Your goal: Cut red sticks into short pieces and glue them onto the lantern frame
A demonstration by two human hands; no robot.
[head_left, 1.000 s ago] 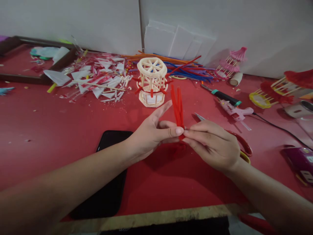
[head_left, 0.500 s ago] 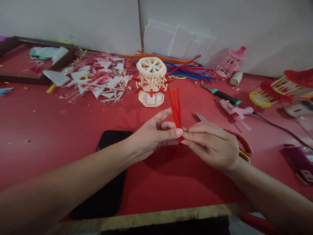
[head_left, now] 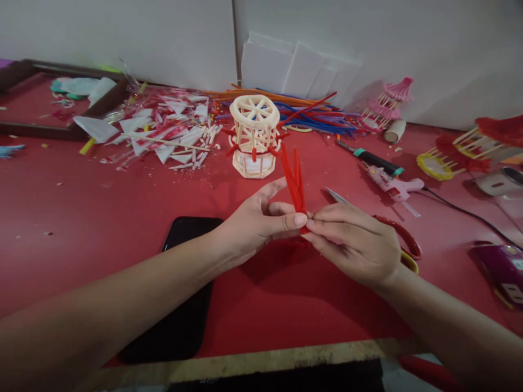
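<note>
My left hand [head_left: 255, 226] pinches a small bundle of red pipe cleaners [head_left: 295, 182] between thumb and fingers, their loose ends pointing up. From the right, my right hand [head_left: 357, 239] has its fingertips closed on the lower end of the same bundle, where the strands come together; the exact grip there is partly hidden. Just beyond the hands stands a cream lantern-like frame [head_left: 256, 155] with short red pieces around its middle. Scissors [head_left: 335, 195] lie partly under my right hand, their red and yellow handles showing beside it.
A black phone [head_left: 186, 326] lies under my left forearm. White and pink scraps [head_left: 163, 139] are heaped at the back left, beside colored pipe cleaners [head_left: 322, 120]. Right of the hands are a pink glue gun [head_left: 394, 184], a black-and-green tool [head_left: 378, 162] and small pagoda models [head_left: 386, 106].
The upper ends of the red strands have shifted slightly against each other. Both hands keep nearly the same place and grip.
</note>
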